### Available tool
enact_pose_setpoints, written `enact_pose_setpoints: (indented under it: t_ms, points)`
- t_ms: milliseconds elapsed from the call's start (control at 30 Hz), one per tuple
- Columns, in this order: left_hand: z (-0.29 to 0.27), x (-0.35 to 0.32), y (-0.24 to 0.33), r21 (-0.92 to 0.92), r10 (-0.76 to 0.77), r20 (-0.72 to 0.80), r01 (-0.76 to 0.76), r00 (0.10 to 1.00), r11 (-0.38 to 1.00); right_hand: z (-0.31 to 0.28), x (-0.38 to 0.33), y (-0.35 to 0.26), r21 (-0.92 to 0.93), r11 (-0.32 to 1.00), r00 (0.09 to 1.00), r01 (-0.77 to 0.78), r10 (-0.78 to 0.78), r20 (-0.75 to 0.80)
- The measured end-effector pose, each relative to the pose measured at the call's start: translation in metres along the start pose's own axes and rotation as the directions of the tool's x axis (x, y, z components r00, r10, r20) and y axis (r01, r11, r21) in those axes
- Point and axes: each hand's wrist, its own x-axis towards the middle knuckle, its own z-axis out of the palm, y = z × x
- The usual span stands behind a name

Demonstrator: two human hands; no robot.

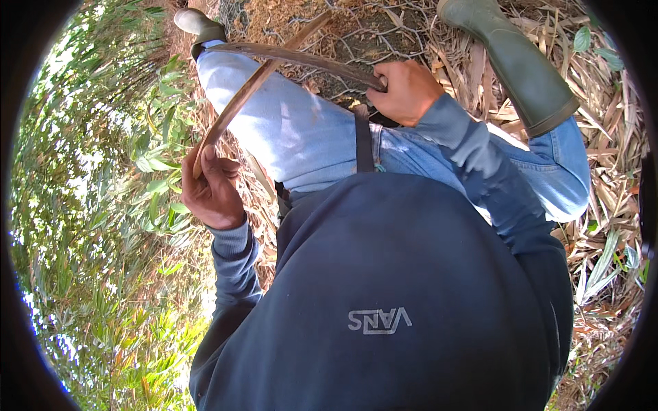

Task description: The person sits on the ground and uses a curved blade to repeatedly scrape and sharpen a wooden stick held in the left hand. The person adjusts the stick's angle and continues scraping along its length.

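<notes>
My left hand point(212, 185) pinches the lower end of a long, flat brown wooden strip point(236, 103), which slants up and to the right. My right hand point(406, 92) is closed round the near end of a long, dark, slightly curved blade that looks like a machete point(308, 60); its handle is hidden in my fist. The blade points left across my jeans-clad left leg point(295, 130) and crosses the strip above the knee. Whether the two touch I cannot tell.
Wire mesh point(391, 41) and brown shavings lie on the ground ahead. Green rubber boots point(514, 72) are on my feet, one either side. A dark strap point(363, 140) lies over my thigh. Leafy plants point(161, 151) grow at left; dry leaves point(610, 130) cover the right.
</notes>
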Motion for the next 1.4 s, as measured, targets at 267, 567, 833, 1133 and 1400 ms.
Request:
enact_pose_setpoints:
  t_ms: [267, 567, 833, 1133, 1400]
  points:
    - [0.004, 0.002, -0.004, 0.002, -0.016, -0.023, 0.016, 1.000, 1.000, -0.001, 0.011, 0.000, 0.004, 0.999, 0.998, -0.040, 0.040, -0.041]
    - [0.008, 0.000, -0.002, 0.043, -0.001, -0.075, 0.004, 0.997, 0.999, -0.003, 0.012, 0.020, 0.017, 0.997, 0.995, -0.069, 0.071, -0.074]
    - [0.009, 0.001, -0.001, 0.049, 0.017, -0.055, -0.014, 0.998, 0.999, -0.007, 0.022, 0.028, -0.042, 0.985, 0.985, -0.167, 0.164, -0.062]
    - [0.001, 0.002, -0.007, 0.026, -0.013, -0.003, 0.013, 1.000, 1.000, -0.001, 0.015, 0.037, -0.061, 0.985, 0.983, -0.159, 0.152, -0.101]
    - [-0.001, -0.001, -0.025, -0.035, 0.158, 0.025, -0.157, 0.987, 0.987, -0.001, 0.005, 0.014, 0.079, 0.985, 0.988, -0.153, 0.155, -0.012]
